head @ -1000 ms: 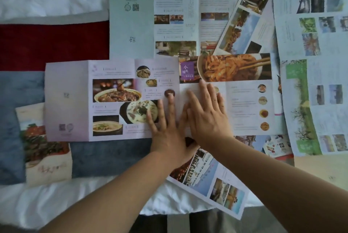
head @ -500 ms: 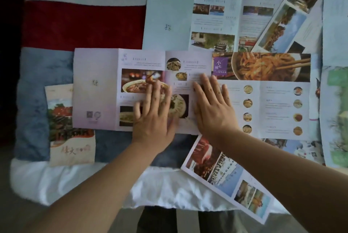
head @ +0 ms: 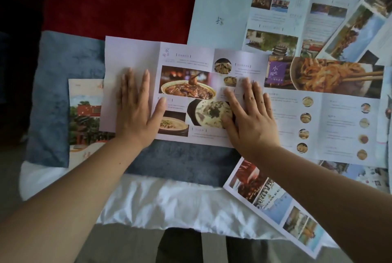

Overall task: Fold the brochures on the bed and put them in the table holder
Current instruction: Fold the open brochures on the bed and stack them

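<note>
A wide lilac food brochure (head: 186, 56) lies unfolded across the bed, printed with dishes and a noodle photo. My left hand (head: 135, 109) presses flat on its left panels, fingers straight. My right hand (head: 252, 118) lies flat near its middle, fingers spread. Other unfolded brochures surround it: a pale blue one (head: 222, 8) behind, a scenic one (head: 275, 205) at the bed's front edge, and an orange-and-green one (head: 84, 118) tucked under the left end. No table holder is in view.
The bed carries a red, blue and white blanket (head: 106, 8) with a white sheet (head: 159, 203) at the front edge. More brochures (head: 360, 18) overlap at the right. Floor and my legs show below the bed edge.
My left hand has slid leftwards across the lilac brochure, away from my right hand, which stayed near the middle. The camera view has shifted left and closer.
</note>
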Demonstrator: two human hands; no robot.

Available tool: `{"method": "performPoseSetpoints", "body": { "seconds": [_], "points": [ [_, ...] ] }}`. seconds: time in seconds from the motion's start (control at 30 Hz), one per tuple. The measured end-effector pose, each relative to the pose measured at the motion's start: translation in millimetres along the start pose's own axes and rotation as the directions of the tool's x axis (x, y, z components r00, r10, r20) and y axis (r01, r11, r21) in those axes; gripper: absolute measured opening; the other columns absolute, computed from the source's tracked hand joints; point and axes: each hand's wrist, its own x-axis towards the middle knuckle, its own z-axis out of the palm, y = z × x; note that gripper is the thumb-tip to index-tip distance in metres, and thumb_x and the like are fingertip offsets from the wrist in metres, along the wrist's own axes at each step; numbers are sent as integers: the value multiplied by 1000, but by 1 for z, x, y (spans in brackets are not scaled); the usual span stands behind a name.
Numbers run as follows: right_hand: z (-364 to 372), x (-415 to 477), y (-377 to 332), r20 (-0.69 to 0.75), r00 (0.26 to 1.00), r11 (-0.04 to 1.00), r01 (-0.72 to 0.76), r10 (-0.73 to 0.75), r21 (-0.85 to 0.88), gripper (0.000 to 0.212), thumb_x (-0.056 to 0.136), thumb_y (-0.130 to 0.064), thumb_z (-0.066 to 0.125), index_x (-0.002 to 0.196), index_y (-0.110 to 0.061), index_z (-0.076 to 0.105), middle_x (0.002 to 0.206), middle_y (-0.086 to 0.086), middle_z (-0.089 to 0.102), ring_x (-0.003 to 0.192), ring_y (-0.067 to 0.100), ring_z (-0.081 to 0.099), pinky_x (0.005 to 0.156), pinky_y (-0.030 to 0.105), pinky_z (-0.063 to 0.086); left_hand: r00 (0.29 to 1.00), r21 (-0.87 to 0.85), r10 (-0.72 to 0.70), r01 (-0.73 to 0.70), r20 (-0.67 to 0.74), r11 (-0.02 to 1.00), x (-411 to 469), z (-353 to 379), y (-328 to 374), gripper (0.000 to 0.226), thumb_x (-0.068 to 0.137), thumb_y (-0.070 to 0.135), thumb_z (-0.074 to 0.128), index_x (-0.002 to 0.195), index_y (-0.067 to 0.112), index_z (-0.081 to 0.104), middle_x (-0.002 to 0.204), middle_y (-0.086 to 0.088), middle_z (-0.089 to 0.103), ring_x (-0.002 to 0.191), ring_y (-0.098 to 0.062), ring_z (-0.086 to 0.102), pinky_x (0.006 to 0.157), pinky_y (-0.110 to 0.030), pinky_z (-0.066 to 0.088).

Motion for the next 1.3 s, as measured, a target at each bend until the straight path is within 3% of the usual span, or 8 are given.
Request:
{"method": "performPoseSetpoints", "body": {
  "seconds": [0.33, 0.4, 0.47, 0.57, 0.67, 1.0, 1.17, 1.3],
  "points": [
    [0, 0, -1, 9, 1000, 1000, -10, 10, -8, 62, 107, -60, 17, 163, -39, 0, 171, 6, -13, 156, 24, -18, 127, 41, -7, 999, -235, 28, -17, 41, 972, -1, -1, 20, 85, 98, 66, 21, 163, 18, -4, 172, -1, -5, 157, -14, -6, 128, -41, 1],
    [-1, 0, -1, 14, 1000, 1000, -8, 8, -4, 62, 107, -61, 16, 163, -40, -1, 171, 5, -13, 156, 23, -19, 127, 41, -7, 1000, -221, 27, -25, 7, 975, -2, -2, 18, 79, 100, 65, 18, 163, 21, -3, 172, 0, -3, 157, -11, -5, 128, -41, 4],
    [-2, 0, 1, 18, 1000, 1000, -4, 4, 0, 62, 106, -62, 15, 163, -40, 0, 171, 5, -14, 156, 23, -19, 126, 40, -8, 998, -91, 17, -23, -58, 996, 2, -3, 12, 76, 101, 67, 12, 163, 26, -3, 172, -1, -3, 157, -14, -4, 128, -45, 4],
    [-2, 0, 2, 23, 1000, 1000, 8, -8, -5, 63, 106, -62, 16, 163, -40, 0, 171, 5, -13, 156, 23, -19, 126, 40, -8, 981, 41, -146, 152, -126, 987, 12, -6, -2, 80, 95, 79, 12, 162, 38, -4, 172, -6, -5, 158, -27, -5, 125, -53, -1],
    [1, 0, 2, 7, 1000, 1000, 10, -10, -3, 62, 107, -61, 16, 163, -39, -1, 171, 5, -13, 156, 23, -18, 126, 41, -7, 950, -45, -273, 269, -150, 962, 16, -8, -11, 90, 89, 85, 16, 163, 34, 2, 172, -6, -4, 158, -28, -4, 125, -57, 1],
    [4, -1, 2, -17, 1000, 1000, 16, -16, 6, 63, 107, -61, 15, 163, -38, 1, 172, 6, -10, 157, 23, -16, 128, 44, -3, 963, -140, -264, 254, -55, 957, 22, -14, 10, 100, 77, 91, 23, 162, 40, 9, 171, -12, -4, 157, -32, -3, 125, -57, 1],
    [-3, -1, 3, 31, 999, 1000, 19, -19, 15, 61, 106, -61, 10, 162, -40, -5, 171, 3, -17, 155, 20, -21, 127, 41, -6, 981, -200, -190, 192, 30, 961, 17, -18, 28, 94, 78, 87, 19, 160, 45, 0, 171, -7, -9, 157, -28, -12, 124, -57, -7],
    [-10, 0, 11, 67, 995, 996, 67, -72, 65, 57, 108, -50, 13, 161, -42, -7, 170, 2, -20, 155, 18, -22, 127, 40, -6, 992, -292, -124, 128, 32, 948, 7, -14, 59, 87, 81, 78, 20, 156, 45, -8, 172, -1, -9, 157, -23, -12, 125, -55, -8]
  ]
}}
